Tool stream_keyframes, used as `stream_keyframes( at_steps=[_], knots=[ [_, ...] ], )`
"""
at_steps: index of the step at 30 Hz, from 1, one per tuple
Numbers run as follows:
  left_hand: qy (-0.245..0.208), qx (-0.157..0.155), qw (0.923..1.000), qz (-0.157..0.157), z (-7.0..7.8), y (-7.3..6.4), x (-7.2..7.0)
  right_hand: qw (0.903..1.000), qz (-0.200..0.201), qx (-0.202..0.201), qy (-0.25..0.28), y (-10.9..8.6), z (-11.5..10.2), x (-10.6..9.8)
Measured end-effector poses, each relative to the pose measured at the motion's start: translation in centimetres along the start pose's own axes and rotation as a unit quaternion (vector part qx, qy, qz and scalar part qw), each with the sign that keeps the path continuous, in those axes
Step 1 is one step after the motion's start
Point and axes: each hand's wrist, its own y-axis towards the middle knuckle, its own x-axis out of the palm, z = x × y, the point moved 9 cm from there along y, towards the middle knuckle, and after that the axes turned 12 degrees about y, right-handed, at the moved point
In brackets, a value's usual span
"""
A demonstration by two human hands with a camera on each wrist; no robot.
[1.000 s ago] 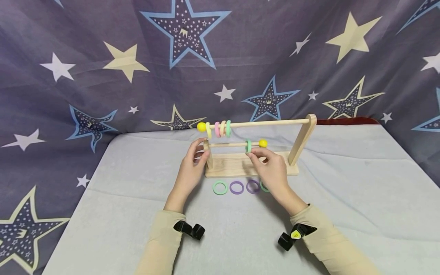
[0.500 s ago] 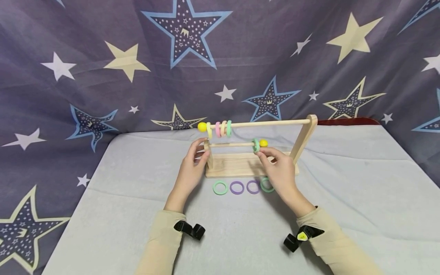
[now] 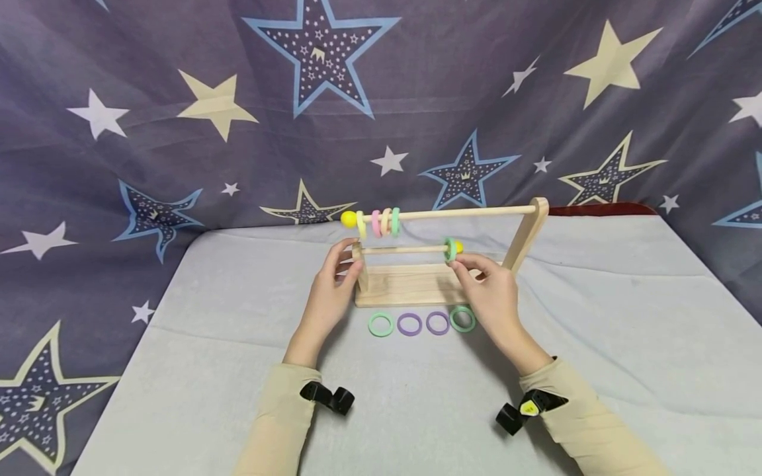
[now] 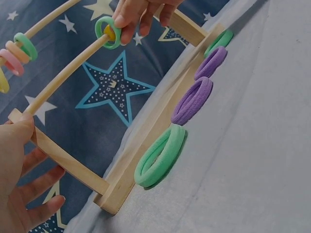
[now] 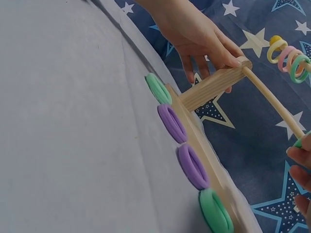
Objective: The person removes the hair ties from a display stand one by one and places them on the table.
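My right hand [image 3: 491, 291] pinches a green hair tie [image 4: 99, 30] between thumb and fingertips. The hair tie encircles the end of the lower rod [image 3: 405, 250], around the yellow ball [image 3: 459, 246] at its tip. At the other end, my left hand [image 3: 329, 291] holds the short upright of the wooden rack [image 3: 389, 285], thumb at its top and fingers behind. Several hair ties, one of them pink [image 3: 376, 225], hang near the ball end of the upper rod [image 3: 470, 213].
In front of the rack's base, a row of hair ties lies on the pale cloth: a green one [image 4: 146, 175] at the left, two purple ones [image 5: 193, 167], and another green one [image 5: 216, 213] at the right. A star-patterned curtain [image 3: 333, 158] hangs behind.
My right hand has slid the green hair tie rightward along the lower rod to the yellow ball, uncovering the rightmost green hair tie on the cloth. My left hand has stayed on the upright.
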Motion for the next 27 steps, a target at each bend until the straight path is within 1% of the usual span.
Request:
stream_keyframes(
  at_steps=[15, 27],
  knots=[
    [-0.003, 0.003, 1.0000, 0.001, 0.0, 0.0, 0.0, 1.0000, 0.006, 0.005, -0.003, 0.1, 0.5, -1.0],
    [-0.003, 0.005, 1.0000, 0.000, 0.1, 0.0, -0.1, 0.9999, -0.010, -0.004, 0.012, 0.1, 0.6, -1.9]
  ],
)
